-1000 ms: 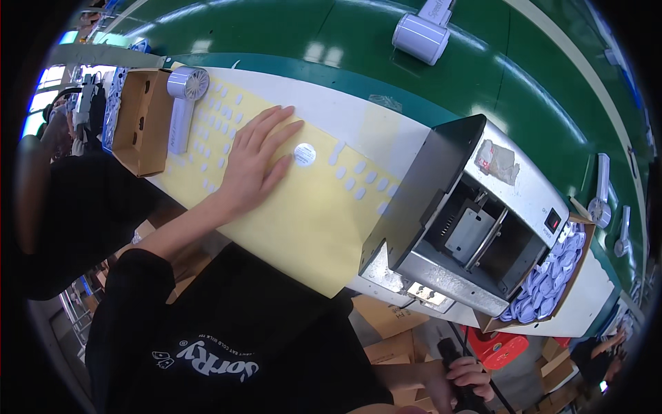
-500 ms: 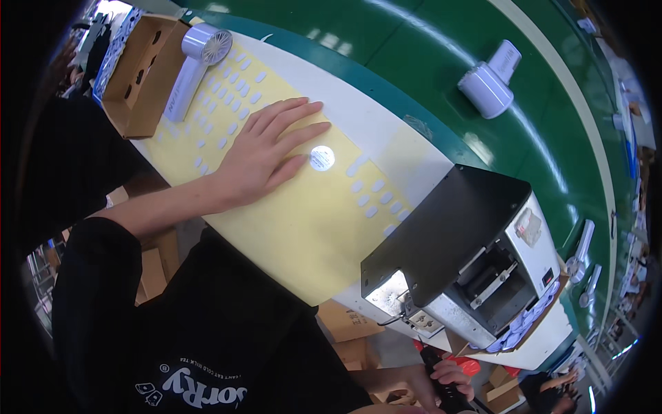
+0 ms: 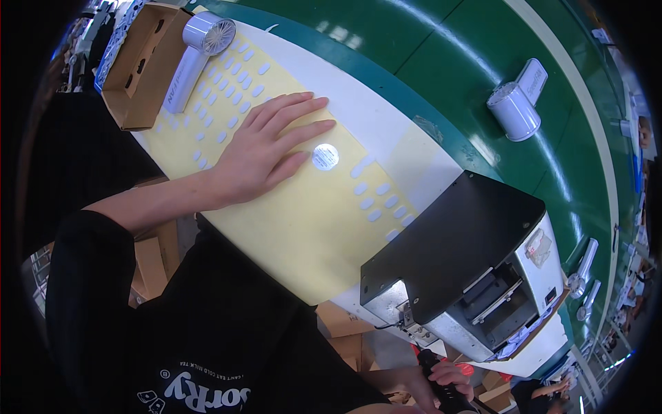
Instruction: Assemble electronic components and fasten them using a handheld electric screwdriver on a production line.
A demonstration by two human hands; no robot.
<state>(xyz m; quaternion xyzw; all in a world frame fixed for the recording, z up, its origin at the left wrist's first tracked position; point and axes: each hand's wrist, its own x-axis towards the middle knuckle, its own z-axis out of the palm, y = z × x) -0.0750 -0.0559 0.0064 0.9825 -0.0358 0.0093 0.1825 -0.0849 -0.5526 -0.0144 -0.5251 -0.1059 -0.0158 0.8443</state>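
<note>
My left hand (image 3: 265, 148) lies flat with fingers spread on a yellow backing sheet (image 3: 269, 248), holding nothing. Beside its fingertips is a round silvery-white sticker (image 3: 325, 157). Rows of small whitish oval stickers (image 3: 238, 86) dot the sheet beyond the hand, and a few more lie toward the machine. At the lower edge, the fingers of my right hand (image 3: 448, 378) are wrapped round a long black object (image 3: 429, 362); its kind is hard to make out. A white handheld fan (image 3: 189, 76) rests at the sheet's far left end.
An open cardboard box (image 3: 141, 76) stands at the far left. A black-topped metal machine (image 3: 458, 241) occupies the right of the white table. Beyond lies a green surface (image 3: 448, 76) bearing another white fan (image 3: 514, 110) and smaller ones (image 3: 586, 265). Cardboard cartons (image 3: 341, 321) sit below the table.
The view has shifted slightly. The single white fan on the green surface has moved right and downward relative to the table. My left hand stays on the sheet, and my right still grips the black object.
</note>
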